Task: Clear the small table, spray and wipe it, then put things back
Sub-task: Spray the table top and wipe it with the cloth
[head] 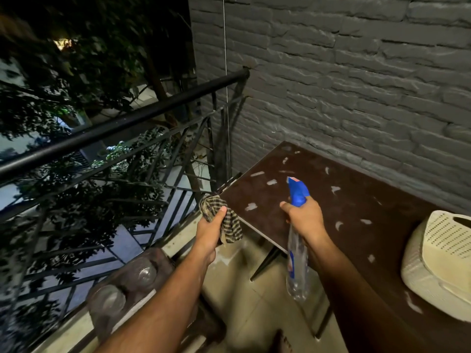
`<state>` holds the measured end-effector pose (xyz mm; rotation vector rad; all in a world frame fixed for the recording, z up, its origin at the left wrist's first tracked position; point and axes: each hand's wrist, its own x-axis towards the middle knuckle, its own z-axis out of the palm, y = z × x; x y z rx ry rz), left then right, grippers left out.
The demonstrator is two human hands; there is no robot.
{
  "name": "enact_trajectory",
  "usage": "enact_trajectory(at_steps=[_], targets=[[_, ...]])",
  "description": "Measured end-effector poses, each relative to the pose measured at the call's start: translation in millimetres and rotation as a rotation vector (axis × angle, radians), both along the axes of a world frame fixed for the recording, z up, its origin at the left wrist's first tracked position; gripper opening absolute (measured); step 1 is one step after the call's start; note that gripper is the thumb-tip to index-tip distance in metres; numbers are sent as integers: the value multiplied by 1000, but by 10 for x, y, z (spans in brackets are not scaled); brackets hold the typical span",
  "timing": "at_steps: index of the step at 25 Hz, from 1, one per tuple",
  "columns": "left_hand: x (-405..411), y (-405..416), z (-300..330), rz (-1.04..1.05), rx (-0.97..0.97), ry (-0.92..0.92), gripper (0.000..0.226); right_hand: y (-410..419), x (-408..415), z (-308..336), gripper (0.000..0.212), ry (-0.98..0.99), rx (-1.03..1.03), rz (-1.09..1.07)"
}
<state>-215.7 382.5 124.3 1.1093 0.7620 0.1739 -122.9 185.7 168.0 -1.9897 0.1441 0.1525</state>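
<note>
On the far left, a black metal railing (122,123) runs along the balcony edge, with tree foliage (76,80) behind it. Lower left, a brown tray (122,289) sits low beside the railing and carries two upturned clear glasses (146,272). Left hand (211,231) is clenched round a checked cloth (226,222), held just off the near left corner of the small table (344,212); whether cloth and corner are touching cannot be determined. Right hand (304,219) grasps the neck of a spray bottle (297,250), blue nozzle pointed over the tabletop, clear body hanging below the table edge. Tabletop is dark brown, dotted with pale streaks of spray. At right, a cream perforated basket (441,263) rests on the table. Grey brick wall (356,72) stands behind.
</note>
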Motion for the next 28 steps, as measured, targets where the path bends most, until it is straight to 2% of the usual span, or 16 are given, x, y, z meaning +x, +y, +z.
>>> enact_trajectory(at_steps=[4, 11, 18, 28], targets=[[-154, 82, -35, -6, 0, -6, 39, -10, -134, -2, 27, -6, -21, -79], [-180, 14, -35, -25, -10, -35, 37, -163, -289, 21, 23, -10, -31, -140], [-159, -144, -43, -70, -25, -44, 37, -382, -434, -22, 22, 14, -123, -78], [13, -485, -48, -152, -22, -59, 17, -740, -404, -46, 25, 56, -179, -130]])
